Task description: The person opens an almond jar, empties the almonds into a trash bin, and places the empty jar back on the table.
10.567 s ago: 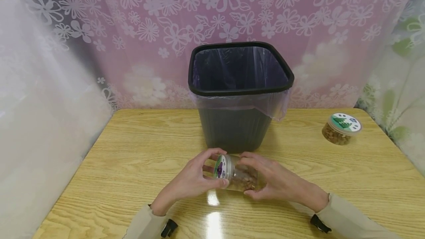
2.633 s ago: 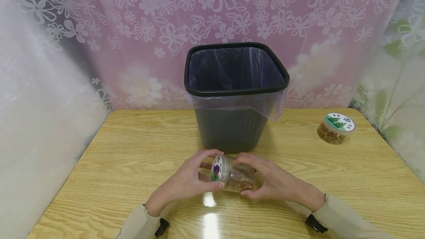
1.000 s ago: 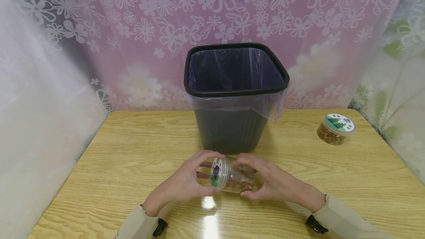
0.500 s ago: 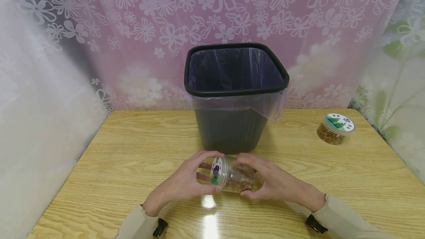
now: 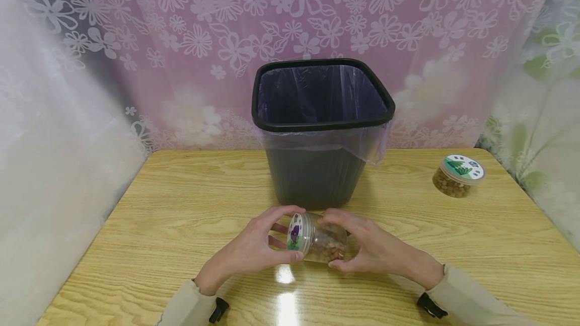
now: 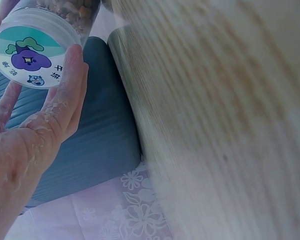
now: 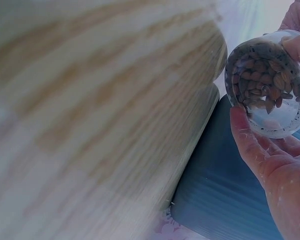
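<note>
Tipped on its side, a clear plastic jar [image 5: 327, 244] with almonds inside lies between my two hands, before the bin. My left hand [image 5: 254, 243] holds its lid [image 5: 295, 234] by the rim, thumb at the near side and fingers at the far side. The lid's label, with a purple eggplant drawing, faces left. My right hand [image 5: 376, 245] grips the jar's body near its base. In the right wrist view the almonds [image 7: 264, 82] show through the round bottom. The lid sits on the jar in the left wrist view.
A dark bin [image 5: 314, 175] with a purple liner bag stands right behind the jar. A second, lower jar [image 5: 453, 181] with a green-and-white lid stands at the back right of the wooden table [image 5: 181, 190]. Flowered curtains hang behind and at the sides.
The lid's label has turned back and forth a little under my left fingers, whose thumb has shifted slightly along the rim. My right hand keeps its hold on the jar's body.
</note>
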A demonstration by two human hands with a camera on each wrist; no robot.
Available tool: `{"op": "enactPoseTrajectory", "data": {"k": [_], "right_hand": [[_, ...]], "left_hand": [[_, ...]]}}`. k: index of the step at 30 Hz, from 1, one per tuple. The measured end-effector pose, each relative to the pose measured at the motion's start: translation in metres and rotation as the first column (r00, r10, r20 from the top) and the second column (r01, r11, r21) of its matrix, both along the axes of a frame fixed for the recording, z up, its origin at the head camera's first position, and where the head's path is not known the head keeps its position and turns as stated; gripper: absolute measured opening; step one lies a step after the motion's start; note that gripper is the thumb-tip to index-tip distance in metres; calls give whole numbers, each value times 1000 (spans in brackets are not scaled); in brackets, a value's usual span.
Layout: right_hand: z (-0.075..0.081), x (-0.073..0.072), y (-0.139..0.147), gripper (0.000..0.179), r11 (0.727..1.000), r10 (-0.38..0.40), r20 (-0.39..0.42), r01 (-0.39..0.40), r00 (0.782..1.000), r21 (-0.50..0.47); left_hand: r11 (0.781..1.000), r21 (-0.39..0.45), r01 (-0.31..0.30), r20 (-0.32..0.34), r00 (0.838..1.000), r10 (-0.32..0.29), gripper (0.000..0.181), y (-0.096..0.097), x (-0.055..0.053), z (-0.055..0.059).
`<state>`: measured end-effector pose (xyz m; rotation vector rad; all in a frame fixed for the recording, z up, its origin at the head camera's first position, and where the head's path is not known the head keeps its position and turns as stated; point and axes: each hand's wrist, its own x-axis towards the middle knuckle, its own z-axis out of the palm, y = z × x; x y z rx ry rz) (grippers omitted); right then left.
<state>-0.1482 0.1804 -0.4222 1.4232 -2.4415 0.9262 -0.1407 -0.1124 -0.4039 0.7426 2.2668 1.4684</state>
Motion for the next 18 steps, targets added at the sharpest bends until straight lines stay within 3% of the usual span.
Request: {"op": "enactPoseTrajectory", "data": {"k": [18], "right_hand": [[0, 0, 0, 77, 1000, -17, 10, 17, 1000, 17]], "left_hand": [[998, -54, -34, 2, 999, 34, 73, 1, -1, 2]]}}
